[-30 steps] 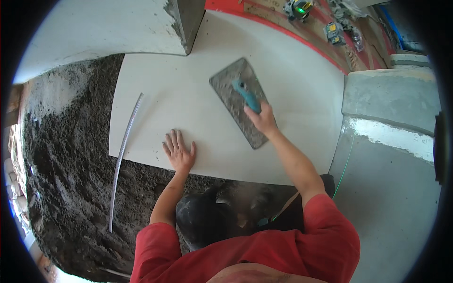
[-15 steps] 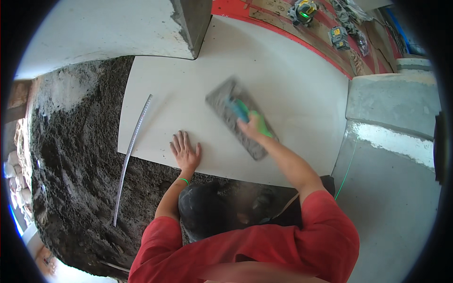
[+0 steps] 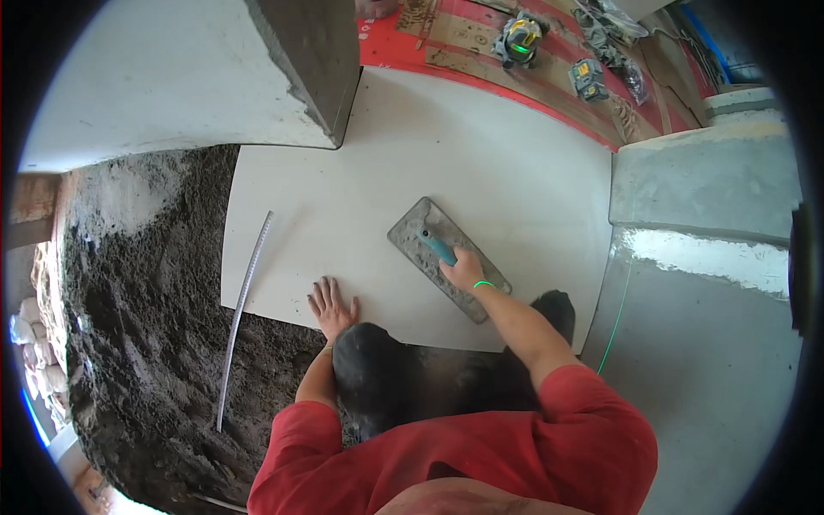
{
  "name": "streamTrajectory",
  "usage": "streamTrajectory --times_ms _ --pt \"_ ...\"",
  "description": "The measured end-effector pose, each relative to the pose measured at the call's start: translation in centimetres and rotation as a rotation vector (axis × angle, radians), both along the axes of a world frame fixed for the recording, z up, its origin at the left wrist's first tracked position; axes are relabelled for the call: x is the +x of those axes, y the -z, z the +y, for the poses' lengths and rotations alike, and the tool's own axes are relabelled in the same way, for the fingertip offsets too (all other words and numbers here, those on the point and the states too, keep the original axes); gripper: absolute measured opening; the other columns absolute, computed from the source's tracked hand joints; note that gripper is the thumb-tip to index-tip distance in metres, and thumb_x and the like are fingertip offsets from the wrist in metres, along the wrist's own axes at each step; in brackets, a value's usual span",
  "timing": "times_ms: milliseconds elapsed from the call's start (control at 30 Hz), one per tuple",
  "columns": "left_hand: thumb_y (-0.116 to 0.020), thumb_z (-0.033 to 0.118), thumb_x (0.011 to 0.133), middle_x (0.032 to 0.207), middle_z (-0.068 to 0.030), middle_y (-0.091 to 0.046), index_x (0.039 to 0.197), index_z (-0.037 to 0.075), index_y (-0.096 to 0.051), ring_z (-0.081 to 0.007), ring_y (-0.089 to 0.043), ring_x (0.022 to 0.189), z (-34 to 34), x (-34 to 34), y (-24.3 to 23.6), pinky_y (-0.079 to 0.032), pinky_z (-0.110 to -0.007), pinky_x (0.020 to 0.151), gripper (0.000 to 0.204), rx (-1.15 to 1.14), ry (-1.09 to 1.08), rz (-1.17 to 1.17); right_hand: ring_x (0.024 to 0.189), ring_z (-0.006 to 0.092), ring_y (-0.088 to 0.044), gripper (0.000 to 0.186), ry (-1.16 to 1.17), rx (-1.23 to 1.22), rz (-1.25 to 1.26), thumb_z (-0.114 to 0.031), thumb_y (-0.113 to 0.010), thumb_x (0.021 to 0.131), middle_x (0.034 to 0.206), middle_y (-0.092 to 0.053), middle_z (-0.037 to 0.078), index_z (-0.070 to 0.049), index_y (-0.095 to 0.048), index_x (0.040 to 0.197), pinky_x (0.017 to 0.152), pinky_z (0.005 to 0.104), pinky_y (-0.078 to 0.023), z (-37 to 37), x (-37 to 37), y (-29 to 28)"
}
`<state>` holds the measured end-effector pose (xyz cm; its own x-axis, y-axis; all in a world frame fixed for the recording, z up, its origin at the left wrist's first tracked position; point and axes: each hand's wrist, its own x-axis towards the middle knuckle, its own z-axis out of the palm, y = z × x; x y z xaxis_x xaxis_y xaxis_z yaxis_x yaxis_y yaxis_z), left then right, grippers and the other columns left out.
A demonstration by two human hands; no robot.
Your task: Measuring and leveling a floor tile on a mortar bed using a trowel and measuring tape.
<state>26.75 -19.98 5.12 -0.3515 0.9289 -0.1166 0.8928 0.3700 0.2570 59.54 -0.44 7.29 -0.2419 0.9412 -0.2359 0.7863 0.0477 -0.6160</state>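
A large pale slab tile (image 3: pixel 343 197) lies before me. My right hand (image 3: pixel 464 269) is closed round the teal handle (image 3: pixel 439 249) of a float whose rectangular grey face (image 3: pixel 468 296) is smeared with dried mortar. The float rests on or just over the tile, slanting from upper left to lower right. To its left, my left hand (image 3: pixel 331 309) lies flat on the tile near the front edge, fingers spread. Further left, a thin marked strip like a ruler or tape (image 3: pixel 247 292) crosses the tile's left corner onto the dark mortar (image 3: pixel 154 318).
A concrete pillar (image 3: pixel 309 69) meets the tile's far left edge. Beyond its far edge, a laser level (image 3: pixel 520 41) and a battery pack (image 3: pixel 588 80) sit on red-and-brown sheeting. A grey wall (image 3: pixel 695 369) bounds the right side, with a green laser line (image 3: pixel 616 318). My knees are at the near edge.
The view has shifted, so the tile sits lower in it. The float, blurred by motion before, is now sharp. My right knee now shows over the tile's near edge; my left hand stays flat.
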Motion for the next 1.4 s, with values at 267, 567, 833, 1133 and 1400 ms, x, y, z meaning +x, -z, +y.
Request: streamTrajectory --times_ms 267,567,833,1133,1400 --pt "-0.059 0.065 0.096 0.178 -0.0133 -0.017 0.168 0.025 -0.032 -0.0432 -0.007 0.164 10.0 -1.2 -0.6 0.000 -0.072 0.126 0.087 -0.218 0.365 0.023 0.082 0.0507 -0.069 0.034 0.329 0.103 0.095 -0.031 -0.081 0.083 0.081 -0.070 0.026 0.000 -0.067 0.088 0.070 0.0562 -0.054 11.2 3.0 0.1" --pt "-0.055 0.059 0.097 0.177 -0.0131 -0.019 0.166 0.016 -0.034 -0.0436 -0.006 0.163 43.5 10.5 3.0 0.000 -0.067 0.128 0.085 -0.099 -0.453 0.006 0.086 0.0442 -0.073 0.037 0.219 -0.020 0.175 -0.032 -0.081 0.090 0.087 -0.072 0.023 0.000 -0.067 0.100 0.073 0.0520 -0.055 17.2 0.6 1.3" --pt "-0.054 0.058 0.094 0.177 -0.0184 -0.016 0.165 0.011 -0.032 -0.0450 -0.002 0.163 45.9 10.9 6.2 0.001 -0.066 0.128 0.088 -0.227 -0.479 0.004 0.105 0.0369 -0.070 0.032 -0.338 0.237 0.346 -0.010 -0.071 0.091 0.116 -0.072 0.014 -0.009 -0.072 0.122 0.091 0.0458 -0.057 59.9 -15.7 6.1" --pt "-0.053 0.057 0.093 0.174 -0.0224 -0.020 0.164 0.008 -0.031 -0.0484 -0.005 0.162 46.4 10.1 6.5 -0.002 -0.069 0.126 0.089 -0.177 -0.449 0.085 0.104 0.0369 -0.067 0.036 -0.928 -0.003 -0.057 -0.007 -0.068 0.093 0.116 -0.066 0.010 -0.018 -0.069 0.127 0.088 0.0500 -0.055 70.9 -26.2 5.1" --pt "-0.053 0.054 0.092 0.173 -0.0246 -0.021 0.162 0.006 -0.031 -0.0501 -0.006 0.161 45.9 10.1 6.4 -0.003 -0.071 0.125 0.088 -0.145 -0.426 0.089 0.099 0.0368 -0.066 0.010 -0.955 -0.035 -0.039 -0.012 -0.067 0.095 0.109 -0.066 0.012 -0.007 -0.066 0.104 0.083 0.0504 -0.054 71.6 -26.7 5.3"
